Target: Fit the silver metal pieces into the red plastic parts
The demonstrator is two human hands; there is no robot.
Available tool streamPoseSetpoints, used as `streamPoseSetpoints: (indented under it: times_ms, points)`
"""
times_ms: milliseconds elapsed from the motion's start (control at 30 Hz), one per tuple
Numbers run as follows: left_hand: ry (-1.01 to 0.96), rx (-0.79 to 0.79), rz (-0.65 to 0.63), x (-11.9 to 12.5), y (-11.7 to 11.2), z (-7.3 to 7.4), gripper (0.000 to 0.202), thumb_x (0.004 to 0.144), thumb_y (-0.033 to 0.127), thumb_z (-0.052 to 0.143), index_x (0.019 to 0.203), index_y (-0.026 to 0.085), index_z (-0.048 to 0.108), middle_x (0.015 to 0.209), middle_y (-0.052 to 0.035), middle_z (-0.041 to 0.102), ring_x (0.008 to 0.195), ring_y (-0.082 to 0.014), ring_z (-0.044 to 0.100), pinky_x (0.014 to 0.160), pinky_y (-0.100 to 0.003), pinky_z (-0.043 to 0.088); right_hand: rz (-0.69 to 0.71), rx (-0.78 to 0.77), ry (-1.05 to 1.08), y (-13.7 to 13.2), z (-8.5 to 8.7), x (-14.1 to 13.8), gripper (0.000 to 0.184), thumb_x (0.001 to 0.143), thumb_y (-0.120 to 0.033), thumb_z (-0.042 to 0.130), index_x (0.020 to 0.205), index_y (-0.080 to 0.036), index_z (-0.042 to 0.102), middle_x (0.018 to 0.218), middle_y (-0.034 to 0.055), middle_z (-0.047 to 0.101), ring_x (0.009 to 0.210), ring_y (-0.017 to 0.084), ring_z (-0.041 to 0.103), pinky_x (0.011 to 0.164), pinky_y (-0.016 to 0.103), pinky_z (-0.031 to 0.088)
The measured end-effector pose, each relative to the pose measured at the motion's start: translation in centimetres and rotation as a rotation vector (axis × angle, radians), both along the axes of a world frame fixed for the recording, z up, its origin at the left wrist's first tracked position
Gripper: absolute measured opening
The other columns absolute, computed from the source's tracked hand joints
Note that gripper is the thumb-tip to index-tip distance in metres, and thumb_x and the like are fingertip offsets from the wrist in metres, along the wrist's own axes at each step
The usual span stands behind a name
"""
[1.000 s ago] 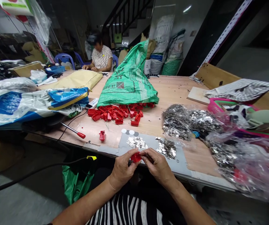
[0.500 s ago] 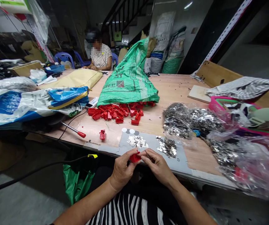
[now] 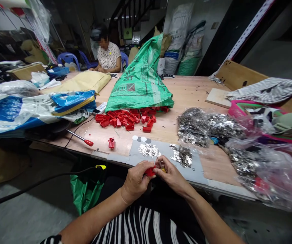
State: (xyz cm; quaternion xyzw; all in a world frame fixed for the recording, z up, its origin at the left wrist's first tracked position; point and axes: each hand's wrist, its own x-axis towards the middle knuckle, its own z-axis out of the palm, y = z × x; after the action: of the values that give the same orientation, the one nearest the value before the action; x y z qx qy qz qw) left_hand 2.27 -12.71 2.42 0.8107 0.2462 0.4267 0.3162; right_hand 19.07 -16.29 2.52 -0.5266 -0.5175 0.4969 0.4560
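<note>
My left hand (image 3: 135,180) pinches a small red plastic part (image 3: 150,171) just in front of the table's near edge. My right hand (image 3: 170,175) meets it from the right, fingers closed on a thin metal tool with a yellow bit (image 3: 161,166) pressed at the red part. Beyond my hands, two small heaps of shiny metal pieces (image 3: 149,150) lie on a grey sheet (image 3: 198,170). A pile of red parts (image 3: 125,119) spills from a green woven sack (image 3: 142,83). One single red part (image 3: 111,143) lies apart at the left.
Clear bags of metal pieces (image 3: 204,127) fill the right side, by a pink basket (image 3: 233,110). A red-handled screwdriver (image 3: 81,139) and blue-white sacks (image 3: 34,108) lie left. Another person (image 3: 107,56) sits at the far end. A green bag (image 3: 85,191) hangs under the table.
My hands stay together on the red part. The thin tool with its yellow bit now shows in my right fingers. The camera has tilted down slightly.
</note>
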Motion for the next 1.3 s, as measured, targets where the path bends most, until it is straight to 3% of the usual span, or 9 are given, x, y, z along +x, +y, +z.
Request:
streamPoseSetpoints:
  times_ms: [167, 433, 567, 700, 800, 900, 1000, 1133, 1300]
  points:
    - [0.007, -0.087, -0.059, -0.2, -0.5, -0.2, 0.03, 0.084, 0.012, 0.057, 0.112, 0.022, 0.057, 0.109, -0.0062, 0.07, 0.101, -0.0175, 0.066, 0.089, -0.031, 0.054, 0.025, -0.066, 0.073, -0.9, -0.6, 0.1, 0.035, 0.08, -0.049, 0.063, 0.091, -0.022, 0.044, 0.08, -0.0019, 0.049, 0.07, 0.012, 0.047, 0.06, 0.022, 0.039]
    - [-0.016, -0.265, -0.121, -0.9, -1.0, -0.9, 0.027, 0.082, 0.021, 0.064, 0.109, 0.023, 0.059, 0.106, -0.0058, 0.071, 0.099, -0.0187, 0.067, 0.088, -0.031, 0.054, 0.087, -0.264, 0.346, -2.8, -0.3, -0.2, 0.044, 0.077, -0.054, 0.066, 0.097, -0.023, 0.042, 0.074, -0.0053, 0.044, 0.049, 0.005, 0.028, 0.044, 0.018, 0.018]
    - [-0.095, -0.225, -0.23, -1.3, -0.5, -1.1, 0.028, 0.082, 0.025, 0.064, 0.109, 0.023, 0.059, 0.107, -0.0079, 0.072, 0.104, -0.0215, 0.066, 0.097, -0.038, 0.05, 0.082, -0.336, 0.49, -3.0, -0.6, -0.5, 0.047, 0.07, -0.053, 0.072, 0.095, -0.022, 0.046, 0.066, -0.0068, 0.038, 0.049, 0.006, 0.028, 0.043, 0.018, 0.02]
    - [-0.205, -0.129, -0.274, -1.3, 0.0, -2.0, 0.034, 0.081, 0.016, 0.064, 0.113, 0.024, 0.057, 0.111, -0.0065, 0.071, 0.105, -0.021, 0.066, 0.105, -0.046, 0.043, 0.092, -0.34, 0.522, -2.0, -0.6, -0.5, 0.046, 0.069, -0.052, 0.073, 0.093, -0.022, 0.046, 0.062, -0.008, 0.037, 0.046, 0.005, 0.028, 0.042, 0.017, 0.021]
    - [-0.255, -0.246, -0.126, -1.2, 0.3, -2.8, 0.034, 0.079, 0.014, 0.066, 0.111, 0.024, 0.059, 0.111, -0.0053, 0.07, 0.107, -0.0203, 0.065, 0.104, -0.044, 0.044, 0.075, -0.237, 0.266, -0.1, -0.4, 0.2, 0.04, 0.077, -0.051, 0.065, 0.098, -0.023, 0.047, 0.076, -0.0025, 0.054, 0.052, 0.008, 0.042, 0.045, 0.019, 0.029]
    - [-0.279, -0.476, 0.06, -1.6, 0.9, -3.0, 0.03, 0.079, 0.02, 0.067, 0.108, 0.022, 0.06, 0.113, -0.0068, 0.069, 0.107, -0.0209, 0.065, 0.097, -0.039, 0.051, -0.02, -0.022, -0.257, 2.5, -0.2, 1.1, 0.022, 0.086, -0.041, 0.056, 0.095, -0.022, 0.053, 0.093, 0.0035, 0.062, 0.071, 0.015, 0.054, 0.062, 0.026, 0.042]
    - [-0.302, -0.588, 0.17, -2.3, 1.8, -2.9, 0.03, 0.079, 0.023, 0.068, 0.107, 0.02, 0.06, 0.114, -0.0082, 0.068, 0.103, -0.0207, 0.065, 0.094, -0.037, 0.052, -0.042, 0.129, -0.698, 4.9, -0.2, 1.1, 0.01, 0.088, -0.027, 0.051, 0.092, -0.022, 0.059, 0.093, 0.0035, 0.064, 0.082, 0.018, 0.058, 0.074, 0.031, 0.044]
    - [-0.31, -0.603, 0.247, -3.1, 2.9, -2.8, 0.031, 0.078, 0.025, 0.068, 0.107, 0.018, 0.06, 0.112, -0.009, 0.068, 0.101, -0.0211, 0.066, 0.093, -0.038, 0.053, 0.029, 0.144, -0.98, 7.4, -0.1, -0.2, 0.015, 0.089, -0.018, 0.049, 0.093, -0.021, 0.063, 0.096, 0.0041, 0.064, 0.085, 0.017, 0.06, 0.074, 0.027, 0.043]
    - [-0.311, -0.596, 0.286, -3.7, 3.5, -2.8, 0.03, 0.077, 0.026, 0.069, 0.106, 0.018, 0.061, 0.109, -0.0078, 0.069, 0.101, -0.0207, 0.066, 0.092, -0.037, 0.053, 0.105, 0.099, -1.139, 9.9, 0.3, -1.8, 0.015, 0.091, -0.019, 0.049, 0.097, -0.021, 0.063, 0.097, 0.0057, 0.063, 0.087, 0.018, 0.06, 0.071, 0.026, 0.042]
